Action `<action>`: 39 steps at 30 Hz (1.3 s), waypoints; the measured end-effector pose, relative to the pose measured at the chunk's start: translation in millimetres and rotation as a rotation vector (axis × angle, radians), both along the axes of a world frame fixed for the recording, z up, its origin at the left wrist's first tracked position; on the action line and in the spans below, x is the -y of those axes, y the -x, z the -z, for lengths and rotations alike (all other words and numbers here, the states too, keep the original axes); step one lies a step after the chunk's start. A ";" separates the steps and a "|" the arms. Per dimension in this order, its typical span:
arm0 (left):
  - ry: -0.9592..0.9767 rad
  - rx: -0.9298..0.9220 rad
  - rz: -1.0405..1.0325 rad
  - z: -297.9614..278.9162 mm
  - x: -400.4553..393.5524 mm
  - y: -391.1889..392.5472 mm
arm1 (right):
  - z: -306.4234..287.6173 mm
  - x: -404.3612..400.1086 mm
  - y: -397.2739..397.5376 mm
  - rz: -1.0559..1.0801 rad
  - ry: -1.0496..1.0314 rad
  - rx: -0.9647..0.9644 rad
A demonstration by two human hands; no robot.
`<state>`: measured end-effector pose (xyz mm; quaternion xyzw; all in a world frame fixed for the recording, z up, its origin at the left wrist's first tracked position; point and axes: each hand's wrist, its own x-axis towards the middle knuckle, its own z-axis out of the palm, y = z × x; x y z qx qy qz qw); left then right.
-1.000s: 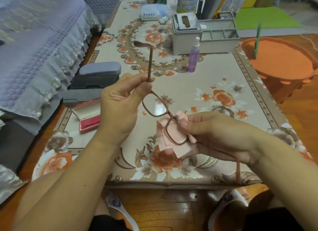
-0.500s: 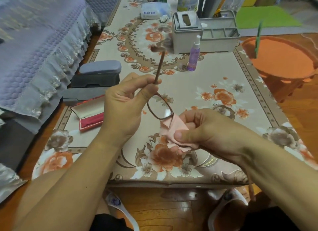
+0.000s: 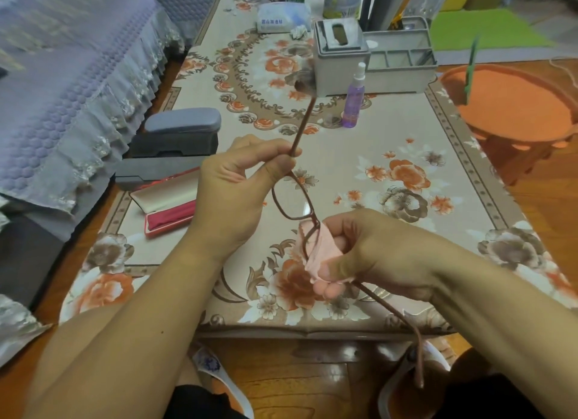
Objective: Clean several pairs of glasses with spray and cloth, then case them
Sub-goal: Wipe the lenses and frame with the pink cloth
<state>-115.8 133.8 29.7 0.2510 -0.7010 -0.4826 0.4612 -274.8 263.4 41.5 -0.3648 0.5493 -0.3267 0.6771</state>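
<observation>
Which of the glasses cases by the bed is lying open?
The red hard-shell case with the cream lining, nearest the person, lies open. The two grey cases behind it are closed.

Above the floral table [image 3: 406, 168], the left hand [image 3: 231, 196] pinches brown glasses [image 3: 294, 200] by one temple; the right hand [image 3: 369, 253] wraps a pink cloth [image 3: 319, 250] around one lens.

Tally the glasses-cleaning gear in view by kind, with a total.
Glasses: 1, the brown pair held in both hands
Cleaning cloths: 1, pink
Spray bottles: 1, purple
Glasses cases: 3, one grey closed, one dark, one red open
Total: 6
</observation>
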 end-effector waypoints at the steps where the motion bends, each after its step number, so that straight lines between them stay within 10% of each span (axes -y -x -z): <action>1: -0.023 0.007 0.006 0.5 -0.2 0.3 | 2.7 -0.3 -3.0 0.000 0.020 -0.057; 39: -0.125 -0.046 -0.023 -9.3 -2.2 -6.7 | 1.1 -0.4 -0.7 0.052 0.078 0.157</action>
